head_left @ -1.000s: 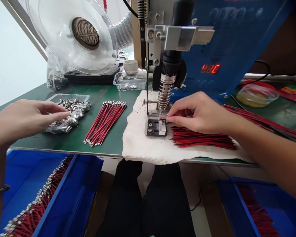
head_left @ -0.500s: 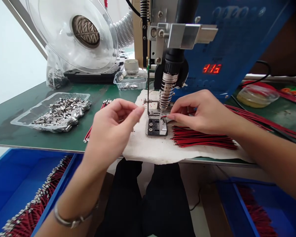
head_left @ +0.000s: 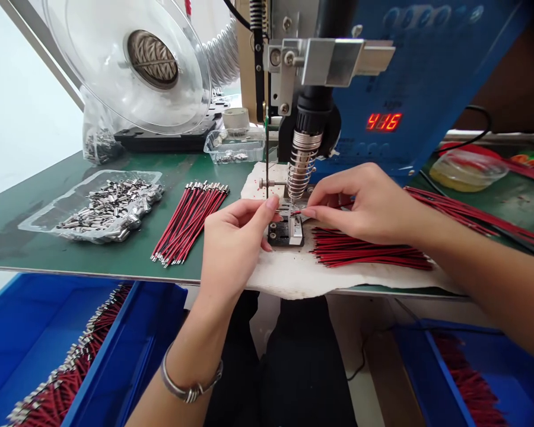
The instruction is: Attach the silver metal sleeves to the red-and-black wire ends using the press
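Note:
My right hand (head_left: 365, 204) pinches a thin red wire (head_left: 296, 212), whose end lies at the small metal jig (head_left: 296, 228) under the soldering iron tip. My left hand (head_left: 235, 240) is at the jig's left side, thumb and forefinger pressed together. Whatever may be between those fingertips is too small to make out. Above the jig stands the soldering iron (head_left: 303, 163), wrapped in a coil spring. A bundle of red and black wires (head_left: 369, 249) lies on the cream cloth (head_left: 289, 279) below my right hand.
Left on the green table are wires with metal ends (head_left: 189, 222) and a clear tray (head_left: 40, 219) of metal connectors. A blue machine (head_left: 382, 77) with a red display stands behind. Blue bins (head_left: 111, 367) holding wires sit below the table edge, left and right.
My left hand has moved right, to the jig, uncovering the wire pile on the left. My right hand stays almost in place with the wire.

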Tool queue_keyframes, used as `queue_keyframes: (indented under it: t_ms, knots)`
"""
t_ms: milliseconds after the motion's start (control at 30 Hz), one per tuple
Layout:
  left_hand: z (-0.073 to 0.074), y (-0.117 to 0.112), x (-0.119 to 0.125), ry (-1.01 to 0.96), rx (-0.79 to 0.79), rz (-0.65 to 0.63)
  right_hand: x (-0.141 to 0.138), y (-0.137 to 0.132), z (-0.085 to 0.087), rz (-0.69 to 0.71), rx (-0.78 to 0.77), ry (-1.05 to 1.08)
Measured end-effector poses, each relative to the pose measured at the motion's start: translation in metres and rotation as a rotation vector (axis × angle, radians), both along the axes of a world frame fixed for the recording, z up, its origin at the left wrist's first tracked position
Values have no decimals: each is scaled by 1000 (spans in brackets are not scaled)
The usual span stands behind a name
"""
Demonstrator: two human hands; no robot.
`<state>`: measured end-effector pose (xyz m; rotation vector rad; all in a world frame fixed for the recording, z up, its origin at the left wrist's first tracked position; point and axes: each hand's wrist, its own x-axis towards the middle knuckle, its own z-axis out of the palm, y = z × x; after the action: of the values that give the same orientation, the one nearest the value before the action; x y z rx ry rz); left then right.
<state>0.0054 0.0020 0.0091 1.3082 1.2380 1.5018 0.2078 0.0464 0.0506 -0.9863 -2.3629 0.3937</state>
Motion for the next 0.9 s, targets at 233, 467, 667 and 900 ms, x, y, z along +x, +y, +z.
queue_keyframes:
  t_ms: [233,467,667,900]
  knots:
    - [-1,0,-1,25,-13,-15,-1,-1,0,-2,-1,-3]
    - [0,0,-1,10,2,-56,-3,-3,1,21,9,11]
    - [-1,-1,-1,54,-7,-55,-2,-3,1,24,29,12]
    - [0,0,0,110,-5,-33,-1,-3,1,52,40,-3]
